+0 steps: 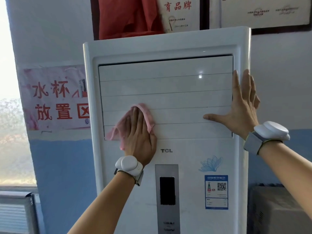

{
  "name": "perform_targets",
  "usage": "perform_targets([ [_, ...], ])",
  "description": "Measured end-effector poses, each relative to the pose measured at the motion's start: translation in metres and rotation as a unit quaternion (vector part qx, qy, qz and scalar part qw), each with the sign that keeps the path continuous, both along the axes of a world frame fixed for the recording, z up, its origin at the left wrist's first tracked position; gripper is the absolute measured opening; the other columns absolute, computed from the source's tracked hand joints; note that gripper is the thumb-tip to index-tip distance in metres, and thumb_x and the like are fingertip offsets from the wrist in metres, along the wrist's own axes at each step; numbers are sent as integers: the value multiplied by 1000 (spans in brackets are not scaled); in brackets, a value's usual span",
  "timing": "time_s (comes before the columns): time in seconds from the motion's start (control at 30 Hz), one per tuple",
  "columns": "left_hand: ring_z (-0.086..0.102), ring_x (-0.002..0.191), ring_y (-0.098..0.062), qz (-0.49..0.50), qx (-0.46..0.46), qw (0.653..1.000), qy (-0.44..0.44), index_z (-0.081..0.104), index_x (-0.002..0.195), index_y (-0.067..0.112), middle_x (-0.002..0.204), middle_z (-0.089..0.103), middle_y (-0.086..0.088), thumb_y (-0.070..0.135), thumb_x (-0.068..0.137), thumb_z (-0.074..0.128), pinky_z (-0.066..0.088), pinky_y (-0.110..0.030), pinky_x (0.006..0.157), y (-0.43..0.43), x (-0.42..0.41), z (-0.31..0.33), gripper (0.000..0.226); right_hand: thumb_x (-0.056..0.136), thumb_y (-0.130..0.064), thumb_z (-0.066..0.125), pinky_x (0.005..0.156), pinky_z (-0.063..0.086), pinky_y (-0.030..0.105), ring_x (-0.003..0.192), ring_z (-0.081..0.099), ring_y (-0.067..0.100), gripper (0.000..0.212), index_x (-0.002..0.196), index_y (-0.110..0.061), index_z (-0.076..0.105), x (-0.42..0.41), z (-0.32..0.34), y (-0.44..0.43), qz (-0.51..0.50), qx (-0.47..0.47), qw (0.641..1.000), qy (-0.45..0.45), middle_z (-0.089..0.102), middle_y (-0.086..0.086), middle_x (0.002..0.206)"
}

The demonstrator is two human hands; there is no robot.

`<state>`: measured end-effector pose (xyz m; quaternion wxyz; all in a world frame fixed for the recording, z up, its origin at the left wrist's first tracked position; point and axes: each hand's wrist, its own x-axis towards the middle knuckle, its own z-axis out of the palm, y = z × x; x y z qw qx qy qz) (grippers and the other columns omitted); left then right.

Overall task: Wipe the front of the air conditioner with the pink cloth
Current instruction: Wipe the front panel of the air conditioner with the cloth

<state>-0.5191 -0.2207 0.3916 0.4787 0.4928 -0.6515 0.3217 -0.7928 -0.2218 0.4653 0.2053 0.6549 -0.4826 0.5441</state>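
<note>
A tall white floor-standing air conditioner (168,48) fills the middle of the view, with closed horizontal louvres (168,85) in its upper half and a grey control strip lower down. My left hand (140,137) lies flat on the pink cloth (145,115), pressing it against the lower left louvres. The cloth's edges stick out above and left of my fingers. My right hand (241,105) rests open and flat on the right edge of the louvre panel, thumb pointing left. Both wrists carry white bands.
A red cloth (126,16) hangs above the unit beside framed certificates (263,12). A pink poster (55,98) is on the wall to the left, near a window (10,115). A grey box (278,210) stands at lower right, a radiator (15,213) at lower left.
</note>
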Motion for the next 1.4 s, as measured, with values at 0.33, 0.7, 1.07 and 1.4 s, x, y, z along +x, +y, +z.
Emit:
perform_targets([
  [0.33,4,146,-38,13,2,994,111,19,143,-12,151,17,-37,28,90,18,3,-47,123,2,-4,-13,66,48,-60,79,113,5,50,145,-11,28,135,144,-35,-12,0,0,1,0,-1,1000,2,-13,10,158],
  [0.7,3,147,-36,28,-33,990,133,13,146,-6,155,13,-29,31,90,23,-2,-40,123,-16,9,3,67,49,-61,78,114,6,52,145,-11,27,135,144,-32,-13,-6,1,7,-15,10,1000,6,-14,9,158],
  [1.07,23,144,-35,-187,-10,945,-269,30,143,0,153,29,-20,12,82,50,26,-44,118,-12,-122,44,65,48,-61,76,114,6,46,145,-13,24,136,145,-28,-13,-22,0,14,10,35,997,68,-16,7,158],
  [1.4,21,145,-29,-96,-32,956,-277,33,143,2,152,34,-16,25,79,46,-2,-38,122,-3,-114,23,70,71,-18,66,114,12,47,145,-12,18,107,144,-37,-9,-29,0,12,28,29,997,65,-13,-1,159],
])
